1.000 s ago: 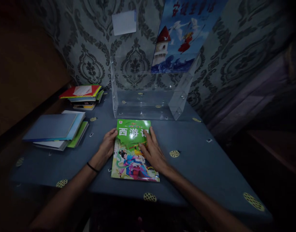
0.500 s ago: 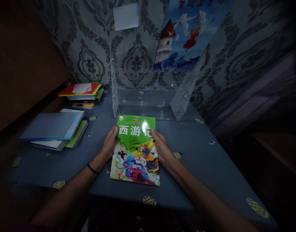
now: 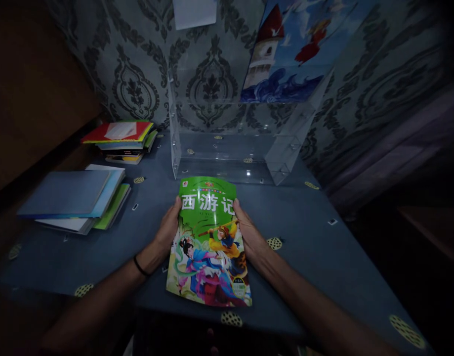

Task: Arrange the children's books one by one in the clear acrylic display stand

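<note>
A green picture book [image 3: 208, 242] with large white characters and two cartoon figures on its cover is held between my hands over the near part of the table. My left hand [image 3: 169, 227] grips its left edge, thumb at the cover's border. On the right edge, my right hand [image 3: 249, 232] holds it the same way. The fingers behind the book are hidden. Its cover faces me and bows slightly. Just beyond it stands a clear acrylic rack [image 3: 282, 158], apart from the book.
On the left of the patterned blue-grey tabletop [image 3: 297, 217] lie a stack of books with a blue-grey cover on top [image 3: 67, 190] and, behind it, a stack topped by a red book [image 3: 123, 131]. A picture with a tower [image 3: 286, 64] is upright at the back against the patterned wall.
The book has come a little closer to me and its cover now bows, with the glare shifted. Both hands keep their hold. The view has tipped slightly downward.
</note>
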A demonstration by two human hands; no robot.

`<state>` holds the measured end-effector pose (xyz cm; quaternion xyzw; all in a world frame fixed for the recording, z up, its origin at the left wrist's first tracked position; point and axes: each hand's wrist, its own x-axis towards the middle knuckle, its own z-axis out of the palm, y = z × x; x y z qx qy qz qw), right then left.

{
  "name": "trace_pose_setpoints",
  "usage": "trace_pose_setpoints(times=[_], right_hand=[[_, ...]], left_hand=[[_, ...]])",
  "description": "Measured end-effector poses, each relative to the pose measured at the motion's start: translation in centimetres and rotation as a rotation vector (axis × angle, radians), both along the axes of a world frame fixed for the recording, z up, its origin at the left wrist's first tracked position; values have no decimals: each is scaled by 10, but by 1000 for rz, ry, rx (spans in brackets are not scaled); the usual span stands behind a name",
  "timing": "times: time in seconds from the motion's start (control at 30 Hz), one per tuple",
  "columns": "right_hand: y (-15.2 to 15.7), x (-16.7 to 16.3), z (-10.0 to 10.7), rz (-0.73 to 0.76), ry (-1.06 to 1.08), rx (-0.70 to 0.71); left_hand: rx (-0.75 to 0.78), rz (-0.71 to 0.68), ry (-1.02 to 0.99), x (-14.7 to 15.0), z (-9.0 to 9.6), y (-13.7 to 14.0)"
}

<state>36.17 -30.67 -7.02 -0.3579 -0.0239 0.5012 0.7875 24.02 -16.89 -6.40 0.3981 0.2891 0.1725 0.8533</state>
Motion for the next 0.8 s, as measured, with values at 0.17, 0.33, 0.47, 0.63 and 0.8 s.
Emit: trace_pose_setpoints(times=[0.17,0.33,0.47,0.63,0.8], right_hand=[[-2,7,0,-51,-75,-7],[-5,13,0,-42,-115,-22],[-5,14,-2,-45,-126,-28],[-6,15,-2,-15,-147,-19],[-6,18,1,67,-78,-16]], left_hand=[[116,89,84,-2,0,2],[171,107,94,-2,-3,1],[194,132,117,-2,-7,4],[181,153,155,-1,-5,2],[216,123,155,0,-1,1]])
